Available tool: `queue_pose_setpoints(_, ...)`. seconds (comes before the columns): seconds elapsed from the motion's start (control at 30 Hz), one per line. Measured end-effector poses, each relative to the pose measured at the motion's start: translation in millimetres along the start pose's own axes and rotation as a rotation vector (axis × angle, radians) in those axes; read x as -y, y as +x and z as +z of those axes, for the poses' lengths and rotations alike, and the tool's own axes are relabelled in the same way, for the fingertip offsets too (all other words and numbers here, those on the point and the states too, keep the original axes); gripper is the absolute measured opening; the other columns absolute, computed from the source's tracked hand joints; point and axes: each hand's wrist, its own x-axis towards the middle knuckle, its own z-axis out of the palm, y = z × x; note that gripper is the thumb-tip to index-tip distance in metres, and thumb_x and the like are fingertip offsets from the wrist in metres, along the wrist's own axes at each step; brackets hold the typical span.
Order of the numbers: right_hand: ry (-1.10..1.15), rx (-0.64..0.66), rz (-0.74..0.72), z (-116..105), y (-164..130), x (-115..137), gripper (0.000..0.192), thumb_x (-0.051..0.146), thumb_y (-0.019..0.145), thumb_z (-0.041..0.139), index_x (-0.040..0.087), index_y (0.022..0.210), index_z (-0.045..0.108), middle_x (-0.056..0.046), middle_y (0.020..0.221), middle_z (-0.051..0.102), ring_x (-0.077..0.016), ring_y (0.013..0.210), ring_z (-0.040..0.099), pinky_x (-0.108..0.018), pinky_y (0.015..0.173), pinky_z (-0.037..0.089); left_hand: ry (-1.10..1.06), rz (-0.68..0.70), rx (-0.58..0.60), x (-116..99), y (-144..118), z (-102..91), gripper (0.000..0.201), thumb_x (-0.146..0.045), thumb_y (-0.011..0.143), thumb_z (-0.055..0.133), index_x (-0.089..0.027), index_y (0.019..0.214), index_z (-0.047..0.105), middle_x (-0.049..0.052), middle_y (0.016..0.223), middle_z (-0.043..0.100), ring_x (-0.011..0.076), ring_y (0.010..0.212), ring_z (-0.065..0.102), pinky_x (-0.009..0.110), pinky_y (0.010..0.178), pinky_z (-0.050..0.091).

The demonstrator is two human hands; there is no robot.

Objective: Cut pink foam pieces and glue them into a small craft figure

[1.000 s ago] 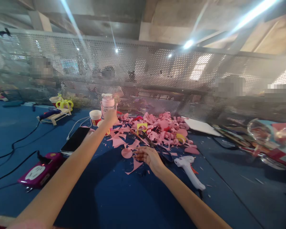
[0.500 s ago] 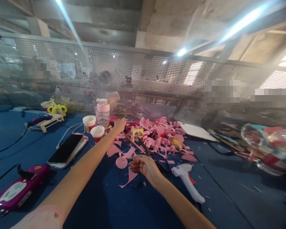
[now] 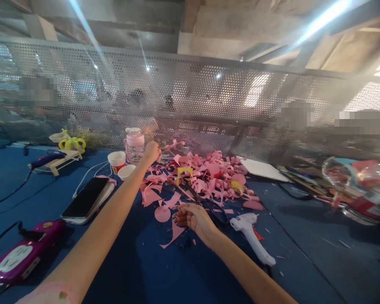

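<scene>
My left hand [image 3: 151, 153] reaches to the far side of the table, beside a clear bottle with a pink lid [image 3: 135, 145]. Its fingers are closed on a pink paper scrap [image 3: 175, 145], held up above the back of the scrap pile. My right hand [image 3: 194, 220] hovers palm inward near the front of the pile, fingers loosely curled and apart, with nothing visible in them. Near it lie dark-handled scissors [image 3: 215, 210], a pink paper disc [image 3: 162, 214] and a white glue gun [image 3: 252, 236]. Pink paper scraps [image 3: 209, 179] are heaped in the middle, with a yellow paper piece [image 3: 185, 172].
Paper cups [image 3: 116, 162] and a phone [image 3: 86, 197] are on the left, with a purple power strip [image 3: 25, 253] nearer me. A blue tool [image 3: 47, 159] rests on a small wooden stand. A white sheet [image 3: 262, 169] and plastic container [image 3: 364, 190] are right. A perforated metal barrier [image 3: 202, 101] stands behind.
My left hand has risen and moved slightly left from the back of the pile, with the pink scrap now lifted in it. My right hand has hardly moved.
</scene>
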Motion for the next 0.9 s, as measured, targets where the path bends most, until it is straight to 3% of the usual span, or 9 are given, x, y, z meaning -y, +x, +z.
queue_pose_setpoints(0.23, 0.0, 0.022, -0.013, -1.0, -0.4, -0.4, 0.015, 0.022, 0.067, 0.059, 0.011, 0.075, 0.066, -0.008, 0.066, 0.07, -0.0168, 0.057, 0.067, -0.029, 0.06, 0.052, -0.163, 0.003, -0.001, 2.2, 2.4, -11.9, 0.029, -0.018, 0.059, 0.073, -0.01, 0.086, 0.066, 0.01, 0.088, 0.067, 0.0228, 0.088, 0.06, 0.028, 0.079, 0.044)
queue_pose_setpoints(0.53, -0.017, -0.031, 0.013, 0.0, -0.1, 0.7, 0.016, 0.022, 0.066, 0.058, 0.011, 0.075, 0.064, -0.008, 0.065, 0.069, -0.0176, 0.056, 0.066, -0.03, 0.061, 0.051, -0.527, -0.067, -0.014, 7.9, 11.7, -9.5, 0.056, -0.006, 0.052, 0.076, -0.008, 0.106, 0.059, 0.012, 0.102, 0.067, 0.018, 0.089, 0.064, 0.026, 0.077, 0.049)
queue_pose_setpoints(0.9, -0.027, -0.015, 0.001, -1.8, 1.1, -1.1, 0.015, 0.021, 0.066, 0.057, 0.011, 0.076, 0.064, -0.009, 0.066, 0.069, -0.0173, 0.057, 0.066, -0.031, 0.063, 0.051, -0.69, -0.052, -0.099, 11.2, 13.4, -15.2, 0.045, -0.002, 0.053, 0.07, -0.007, 0.098, 0.065, 0.009, 0.094, 0.069, 0.0201, 0.087, 0.065, 0.031, 0.082, 0.049)
